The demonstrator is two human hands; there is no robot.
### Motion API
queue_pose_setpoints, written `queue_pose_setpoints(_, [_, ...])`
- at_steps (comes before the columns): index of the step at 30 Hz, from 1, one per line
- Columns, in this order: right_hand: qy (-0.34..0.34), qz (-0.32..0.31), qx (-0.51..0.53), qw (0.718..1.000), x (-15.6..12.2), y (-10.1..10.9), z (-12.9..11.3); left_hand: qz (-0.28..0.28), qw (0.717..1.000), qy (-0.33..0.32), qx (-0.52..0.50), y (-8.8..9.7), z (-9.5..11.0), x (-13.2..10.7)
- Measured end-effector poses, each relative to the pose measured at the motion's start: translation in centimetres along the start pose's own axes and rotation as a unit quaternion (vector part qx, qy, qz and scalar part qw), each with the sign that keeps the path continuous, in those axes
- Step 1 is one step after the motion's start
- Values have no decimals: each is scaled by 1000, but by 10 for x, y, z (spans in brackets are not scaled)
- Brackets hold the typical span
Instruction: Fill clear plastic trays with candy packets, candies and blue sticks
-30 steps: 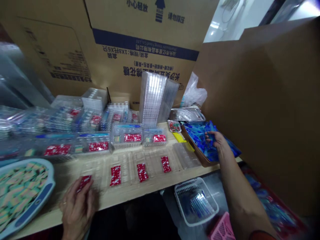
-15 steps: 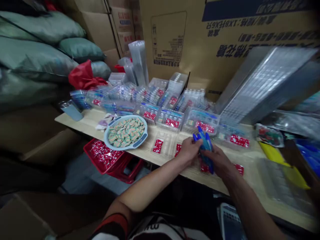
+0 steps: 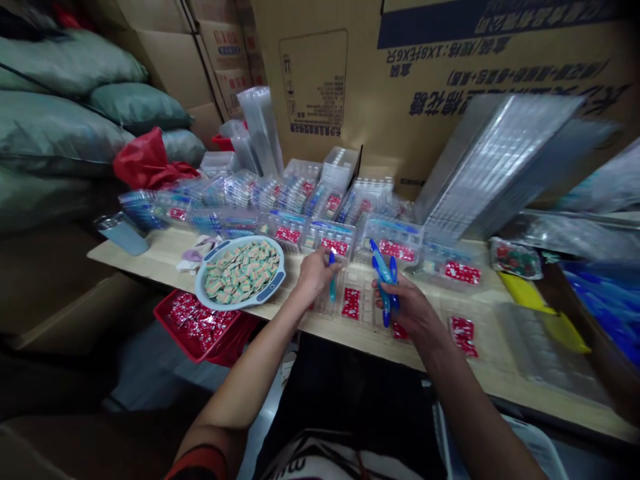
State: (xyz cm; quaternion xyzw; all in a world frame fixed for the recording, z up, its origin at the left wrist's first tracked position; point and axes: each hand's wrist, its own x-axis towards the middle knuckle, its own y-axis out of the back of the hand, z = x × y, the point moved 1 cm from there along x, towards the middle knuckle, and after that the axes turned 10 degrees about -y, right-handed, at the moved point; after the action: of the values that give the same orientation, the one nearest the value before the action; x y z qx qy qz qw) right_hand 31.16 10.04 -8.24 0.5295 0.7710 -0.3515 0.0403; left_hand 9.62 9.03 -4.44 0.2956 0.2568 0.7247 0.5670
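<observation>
Left hand [image 3: 314,275]: fingers closed on one slim blue plastic stick [image 3: 332,280], held upright. Right hand [image 3: 406,308]: fingers clenched around a bunch of blue plastic sticks [image 3: 385,283]. Both hands are above a clear blister tray [image 3: 353,327] on the table [image 3: 150,257], with red packets [image 3: 351,303] lying in its compartments. Filled trays [image 3: 330,239] stand along the far side. A blue-rimmed dish of wrapped sweets [image 3: 240,272] sits left of the hands. A red basket [image 3: 193,327] stands below the table's near edge, at left.

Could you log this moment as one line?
left hand: one blue stick | right hand: bundle of blue sticks | above: clear tray
</observation>
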Motion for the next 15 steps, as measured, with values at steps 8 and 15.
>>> queue_pose_setpoints(8, [37,28,-35,998,-30,27,-15,-68,987,-27,145,-29,-5,-13])
queue_pose_setpoints(15, [40,43,-112,992,-38,21,-1,-58,971,-21,-231,-54,30,-13])
